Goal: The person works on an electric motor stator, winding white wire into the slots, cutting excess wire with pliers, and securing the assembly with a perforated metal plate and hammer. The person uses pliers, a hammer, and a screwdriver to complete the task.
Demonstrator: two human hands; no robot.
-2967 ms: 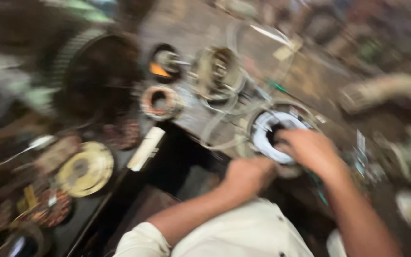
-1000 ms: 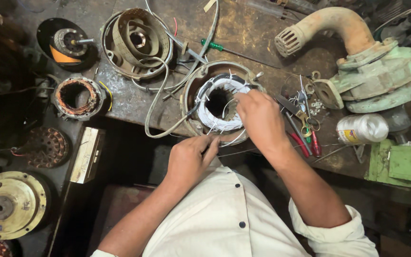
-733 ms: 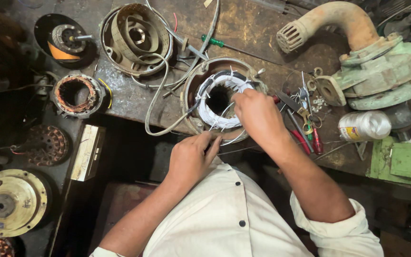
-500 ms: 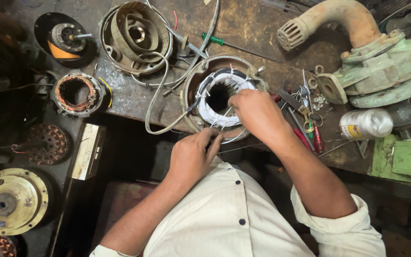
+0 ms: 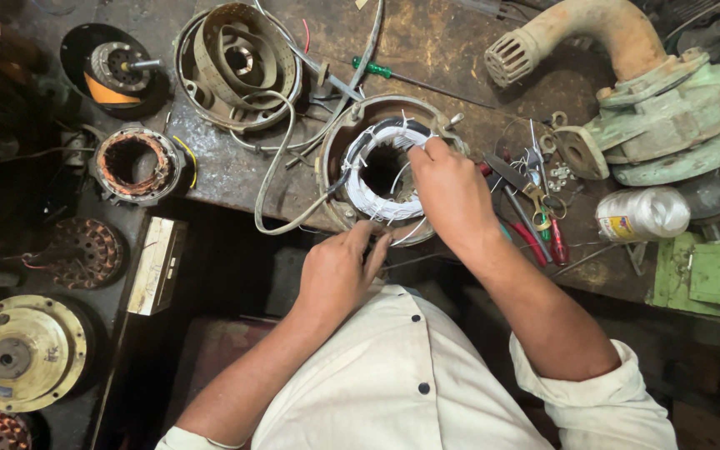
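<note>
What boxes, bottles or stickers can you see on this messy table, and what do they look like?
Small box: long, cream and tan, lying at the bench's front left edge, below the copper-wound stator.
Plastic bottle: clear and whitish, lying on its side at the right, by the pliers; it carries a yellow, red and blue label.
No screens or signs show.

Your stator (image 5: 385,171) lies at the workbench (image 5: 235,175) near edge, your hands (image 5: 452,196) on it; pliers (image 5: 531,225) right, pump housing (image 5: 677,117) beyond.
</note>
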